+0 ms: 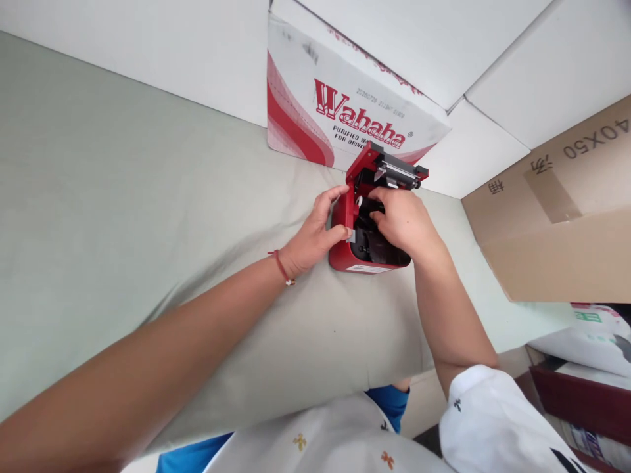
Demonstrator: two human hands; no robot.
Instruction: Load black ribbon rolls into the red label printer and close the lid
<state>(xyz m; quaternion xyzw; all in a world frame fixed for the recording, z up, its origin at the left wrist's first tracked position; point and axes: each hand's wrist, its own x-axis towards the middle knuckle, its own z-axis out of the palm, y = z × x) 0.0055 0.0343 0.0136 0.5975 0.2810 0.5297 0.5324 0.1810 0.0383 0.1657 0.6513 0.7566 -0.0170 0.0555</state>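
Left hand [313, 240] has an open grip, thumb and fingers apart along the edge of a red device [340, 253], with the thumb on a little grey tab [351, 235]. Right hand [403, 220] is down inside the device, fingertips at a dark part near a white ring [359, 202]; can't tell if that grip is actually closed on it. The device sits on a pale green bench [123, 197], lid [394, 172] flipped up, black compartment showing. There's a white label [369, 269] on its near side, way too small to read.

Right behind it is a white and red carton [305, 112] reading "Wahaha", then "PURIFIED WA…" and "FOR DRINK…", partly blocked by the lid. Off to the right, a brown carton [547, 243] says "40X50 汤桶", upside down. Can't see inside either carton. Lower right, a white bag [576, 335] with green print.
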